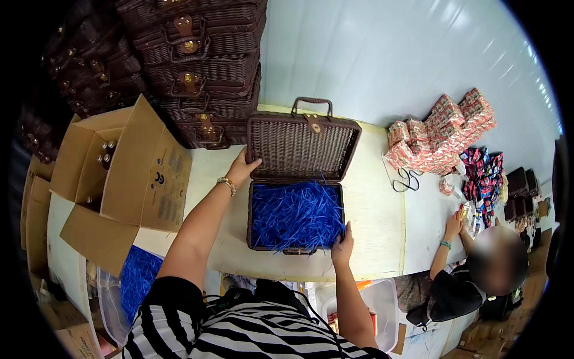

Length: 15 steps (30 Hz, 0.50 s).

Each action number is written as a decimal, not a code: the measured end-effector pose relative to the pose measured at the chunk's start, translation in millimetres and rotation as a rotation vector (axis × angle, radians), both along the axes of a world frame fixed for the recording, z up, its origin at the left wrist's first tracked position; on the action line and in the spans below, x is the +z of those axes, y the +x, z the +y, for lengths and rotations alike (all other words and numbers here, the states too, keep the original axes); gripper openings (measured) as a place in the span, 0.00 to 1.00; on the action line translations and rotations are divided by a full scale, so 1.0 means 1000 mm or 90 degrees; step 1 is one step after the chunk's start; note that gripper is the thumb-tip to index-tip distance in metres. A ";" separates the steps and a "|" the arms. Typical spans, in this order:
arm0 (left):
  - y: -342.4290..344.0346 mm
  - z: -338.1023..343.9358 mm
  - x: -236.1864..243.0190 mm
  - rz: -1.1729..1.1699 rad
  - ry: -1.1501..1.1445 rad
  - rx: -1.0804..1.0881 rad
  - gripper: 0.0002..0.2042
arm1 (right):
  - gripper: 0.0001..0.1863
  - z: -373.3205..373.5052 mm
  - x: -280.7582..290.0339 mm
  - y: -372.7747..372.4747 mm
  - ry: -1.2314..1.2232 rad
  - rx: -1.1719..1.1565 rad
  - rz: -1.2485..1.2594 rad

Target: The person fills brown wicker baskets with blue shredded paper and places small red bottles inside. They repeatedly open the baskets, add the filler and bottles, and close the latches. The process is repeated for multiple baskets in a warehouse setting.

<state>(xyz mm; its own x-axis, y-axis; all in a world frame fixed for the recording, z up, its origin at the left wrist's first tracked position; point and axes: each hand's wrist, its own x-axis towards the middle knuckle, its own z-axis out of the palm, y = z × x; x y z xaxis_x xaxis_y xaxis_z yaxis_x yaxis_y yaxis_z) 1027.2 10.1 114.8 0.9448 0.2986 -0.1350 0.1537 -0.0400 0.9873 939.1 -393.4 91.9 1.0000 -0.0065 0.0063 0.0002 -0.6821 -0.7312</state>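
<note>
Head view: left hand (240, 170) grasps the lid (304, 146), right hand (342, 246) the wicker case (250, 218), I'd say to steady it open.

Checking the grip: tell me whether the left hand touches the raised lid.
Touching. The head view shows the left hand with its thumb over the raised lid's edge.

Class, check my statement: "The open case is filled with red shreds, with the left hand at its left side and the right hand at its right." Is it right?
Not quite: the head view shows that the shreds are blue, not red. The open case does have the left hand at its left side and the right hand at its right.
</note>
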 end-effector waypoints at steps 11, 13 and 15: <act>0.006 -0.033 0.013 -0.154 0.562 0.147 0.43 | 0.23 0.110 -0.018 0.089 -0.509 0.482 -0.059; -0.024 -0.068 0.019 -0.254 0.718 0.001 0.43 | 0.22 0.109 -0.027 0.091 -0.512 0.506 -0.031; -0.054 -0.098 0.001 -0.208 0.749 -0.272 0.44 | 0.22 0.114 -0.009 0.096 -0.513 0.524 0.008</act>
<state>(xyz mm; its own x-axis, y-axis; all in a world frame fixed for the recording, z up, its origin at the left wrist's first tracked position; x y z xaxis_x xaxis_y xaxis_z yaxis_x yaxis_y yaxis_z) 973.7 -88.2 116.1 0.9334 -0.2524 0.2552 -0.3269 -0.8913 0.3143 1035.1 -279.5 83.2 0.6997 0.6496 -0.2974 0.6580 -0.7481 -0.0859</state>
